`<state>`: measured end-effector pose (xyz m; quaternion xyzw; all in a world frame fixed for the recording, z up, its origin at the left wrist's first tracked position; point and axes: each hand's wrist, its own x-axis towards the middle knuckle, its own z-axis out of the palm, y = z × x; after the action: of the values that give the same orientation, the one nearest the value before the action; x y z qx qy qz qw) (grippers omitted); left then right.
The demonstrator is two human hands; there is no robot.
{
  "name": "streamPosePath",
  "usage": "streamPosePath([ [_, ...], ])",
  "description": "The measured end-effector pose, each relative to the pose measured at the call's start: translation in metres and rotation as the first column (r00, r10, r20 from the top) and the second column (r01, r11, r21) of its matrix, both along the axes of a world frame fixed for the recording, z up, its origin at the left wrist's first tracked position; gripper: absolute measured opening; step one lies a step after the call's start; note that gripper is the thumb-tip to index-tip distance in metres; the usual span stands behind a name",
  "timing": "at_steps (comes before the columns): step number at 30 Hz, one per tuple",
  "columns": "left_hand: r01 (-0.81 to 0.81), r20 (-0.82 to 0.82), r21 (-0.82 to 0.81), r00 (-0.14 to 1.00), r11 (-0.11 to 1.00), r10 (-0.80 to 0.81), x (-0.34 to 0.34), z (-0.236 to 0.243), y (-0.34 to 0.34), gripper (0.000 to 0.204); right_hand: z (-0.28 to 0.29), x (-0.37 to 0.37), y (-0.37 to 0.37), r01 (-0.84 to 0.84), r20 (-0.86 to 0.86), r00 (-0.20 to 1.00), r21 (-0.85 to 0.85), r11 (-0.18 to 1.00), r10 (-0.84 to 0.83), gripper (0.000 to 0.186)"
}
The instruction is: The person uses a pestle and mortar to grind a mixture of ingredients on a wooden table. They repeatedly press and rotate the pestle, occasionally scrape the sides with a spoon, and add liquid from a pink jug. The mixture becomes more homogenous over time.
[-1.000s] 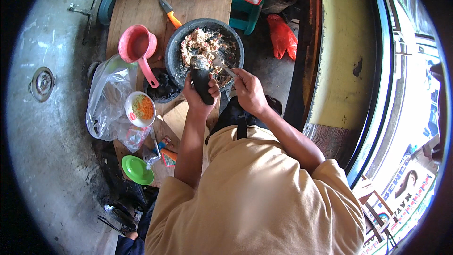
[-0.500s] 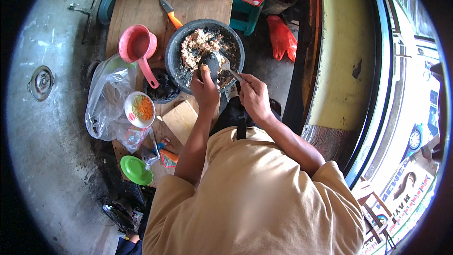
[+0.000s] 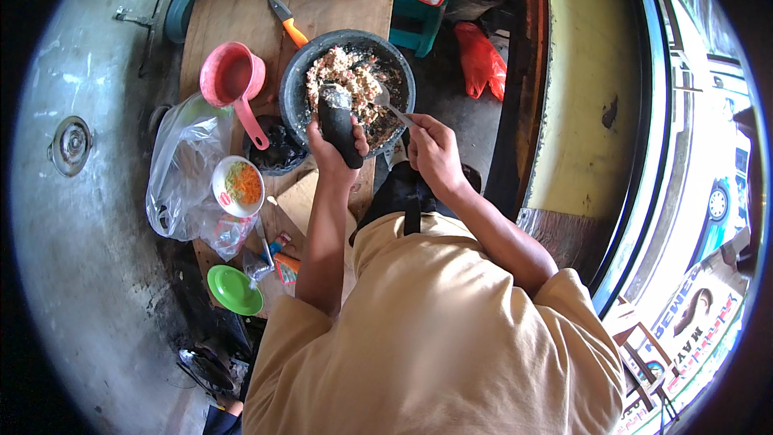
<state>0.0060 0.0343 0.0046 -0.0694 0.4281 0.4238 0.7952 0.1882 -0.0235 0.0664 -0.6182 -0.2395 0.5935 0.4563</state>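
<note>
A large dark stone mortar [image 3: 409,84] holds a crumbly pale mash [image 3: 348,72] with reddish and dark bits. My left hand [image 3: 328,153] is closed around a black stone pestle [image 3: 338,130], tilted over the mortar's near left side. Mash clings to the pestle's far end. In my right hand [image 3: 435,157] is the handle of a metal spoon [image 3: 396,113]; the spoon's bowl reaches into the mortar, just right of the pestle, at the edge of the mash.
Beyond the mortar lies an orange-handled knife [image 3: 288,22] on the wooden table [image 3: 233,12]. To the left are a pink dipper [image 3: 233,76], a clear plastic bag [image 3: 189,165], a bowl of shredded vegetables [image 3: 241,185] and a green plate [image 3: 235,290]. A yellow panel [image 3: 592,97] stands on the right.
My left hand has turned and shifted slightly left, tipping the pestle so its mash-smeared end points away from me. The spoon has come apart from the pestle.
</note>
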Motion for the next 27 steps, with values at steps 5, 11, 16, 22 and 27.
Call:
streamPosePath([
  [5,0.069,-0.09,0.076,0.994,0.995,-0.062,0.001,0.001,-0.004,0.07,0.0,-0.008,0.005,-0.099,0.153,0.984,0.062,0.993,0.089,0.029],
  [11,0.322,-0.593,0.131,0.784,0.938,-0.186,0.003,0.002,-0.004,0.058,0.006,-0.005,-0.001,-0.181,0.34,0.932,0.134,0.974,0.126,0.029],
  [16,0.45,-0.833,0.325,0.552,0.832,0.027,0.005,0.014,-0.008,0.039,-0.001,-0.002,-0.011,-0.123,0.274,0.957,0.081,0.989,0.096,0.03],
  [22,0.646,-0.948,0.303,0.129,0.701,0.291,-0.003,0.013,-0.01,0.039,0.009,0.002,-0.019,-0.078,0.17,0.983,0.051,0.996,0.068,0.03],
  [27,0.521,-0.938,0.208,0.347,0.828,0.017,-0.015,-0.004,-0.004,0.05,0.014,0.011,-0.013,-0.062,0.093,0.994,0.081,0.995,0.055,0.03],
])
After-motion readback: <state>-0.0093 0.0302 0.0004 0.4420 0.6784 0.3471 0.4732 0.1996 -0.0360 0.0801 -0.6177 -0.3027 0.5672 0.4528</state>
